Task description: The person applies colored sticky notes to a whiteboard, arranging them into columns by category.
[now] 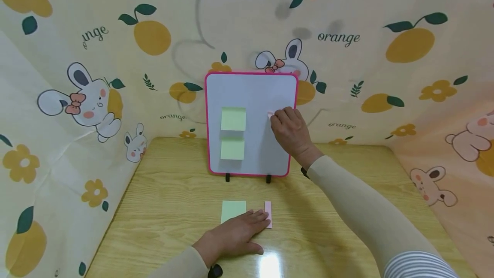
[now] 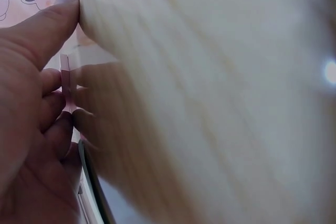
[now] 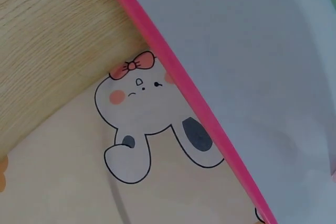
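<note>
My right hand is at the right half of a pink-framed whiteboard, its fingers curled. They pinch a small pink sticky note, mostly hidden by the hand, against the board. Flat on the table lies my left hand, its fingertips over a narrow pink sticky pad. Part of a square green sticky pad is covered by that hand. In the left wrist view the fingers are extended at the pink pad's edge. The right wrist view shows the board's bare surface but not the hand.
Two green sticky notes, an upper one and a lower one, are stuck on the board's left half. Black feet hold the board upright on the wooden table. Patterned cloth encloses the back and sides.
</note>
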{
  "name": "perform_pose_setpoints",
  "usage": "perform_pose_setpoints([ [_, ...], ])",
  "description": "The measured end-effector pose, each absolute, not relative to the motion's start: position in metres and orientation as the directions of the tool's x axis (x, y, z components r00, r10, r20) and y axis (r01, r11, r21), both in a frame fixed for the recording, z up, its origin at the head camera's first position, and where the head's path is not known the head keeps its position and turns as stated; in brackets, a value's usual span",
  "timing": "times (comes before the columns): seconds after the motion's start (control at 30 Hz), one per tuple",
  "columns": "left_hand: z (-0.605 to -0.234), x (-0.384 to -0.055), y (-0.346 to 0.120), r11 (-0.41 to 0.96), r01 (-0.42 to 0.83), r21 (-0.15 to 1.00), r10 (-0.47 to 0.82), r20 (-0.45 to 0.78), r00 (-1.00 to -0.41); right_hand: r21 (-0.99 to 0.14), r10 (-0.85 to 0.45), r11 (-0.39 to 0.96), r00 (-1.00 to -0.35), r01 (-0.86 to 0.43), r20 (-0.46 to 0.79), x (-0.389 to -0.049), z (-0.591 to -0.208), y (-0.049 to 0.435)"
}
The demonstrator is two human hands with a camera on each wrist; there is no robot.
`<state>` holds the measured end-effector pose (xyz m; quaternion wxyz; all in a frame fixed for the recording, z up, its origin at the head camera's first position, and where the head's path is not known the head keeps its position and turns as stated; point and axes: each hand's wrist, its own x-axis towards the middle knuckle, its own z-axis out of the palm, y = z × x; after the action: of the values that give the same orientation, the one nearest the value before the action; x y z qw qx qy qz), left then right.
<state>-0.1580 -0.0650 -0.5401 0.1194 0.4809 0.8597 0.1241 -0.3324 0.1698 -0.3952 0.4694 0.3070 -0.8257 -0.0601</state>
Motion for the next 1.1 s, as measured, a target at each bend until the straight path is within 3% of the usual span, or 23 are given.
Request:
perform_pose_setpoints([
  [0.13,-0.541,-0.158,-0.065,0.508,0.801,0.317,0.857,-0.088,-0.509,0.388,-0.561,0.804,-0.358,-0.452,0.746,-0.335,-0.397,0.170],
  [0.27,-0.541,-0.159,-0.065,0.510,0.803,0.308,0.855,-0.086,-0.511,0.392,-0.562,0.810,-0.386,-0.437,0.731,-0.334,-0.400,0.169],
  [0.73,-0.540,-0.158,-0.064,0.518,0.805,0.289,0.852,-0.091,-0.515,0.314,-0.480,0.877,-0.673,-0.362,0.563,-0.322,-0.433,0.168],
  [0.97,-0.530,-0.160,-0.057,0.559,0.793,0.244,0.828,-0.119,-0.547,0.333,-0.492,0.870,-0.671,-0.363,0.554,-0.315,-0.450,0.172],
  [1.1,-0.525,-0.164,-0.051,0.566,0.796,0.214,0.821,-0.062,-0.568,0.338,-0.499,0.866,-0.678,-0.368,0.539,-0.313,-0.452,0.172],
])
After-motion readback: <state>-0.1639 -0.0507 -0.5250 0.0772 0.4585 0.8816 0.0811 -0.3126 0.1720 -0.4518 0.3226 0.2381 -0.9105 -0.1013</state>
